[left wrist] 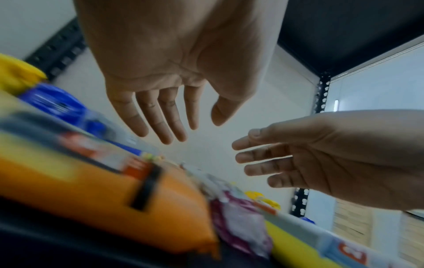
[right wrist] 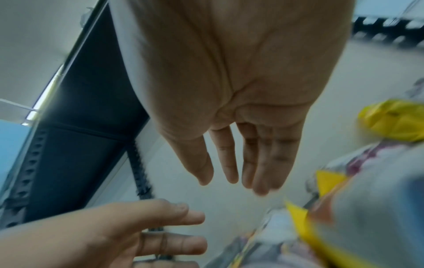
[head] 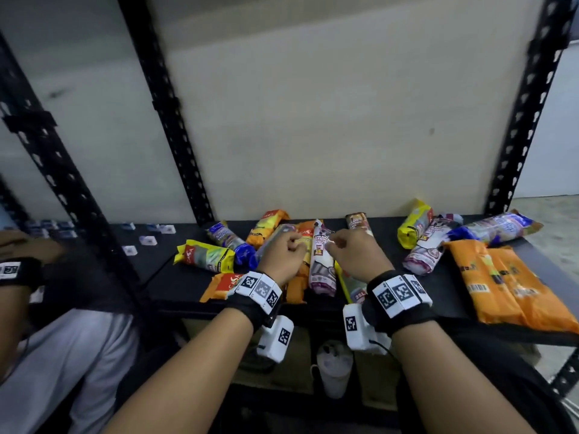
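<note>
dim even indoor light, motion-blurred packets in both wrist views, wide-angle bending at edges

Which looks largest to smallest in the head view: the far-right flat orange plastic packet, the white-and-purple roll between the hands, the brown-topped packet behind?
1. Far-right flat orange plastic packet
2. White-and-purple roll
3. Brown-topped packet, farther back, partly hidden: unsure

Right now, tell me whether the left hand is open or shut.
Open: the left hand has straight fingers, holding nothing, above an orange packet.
</note>
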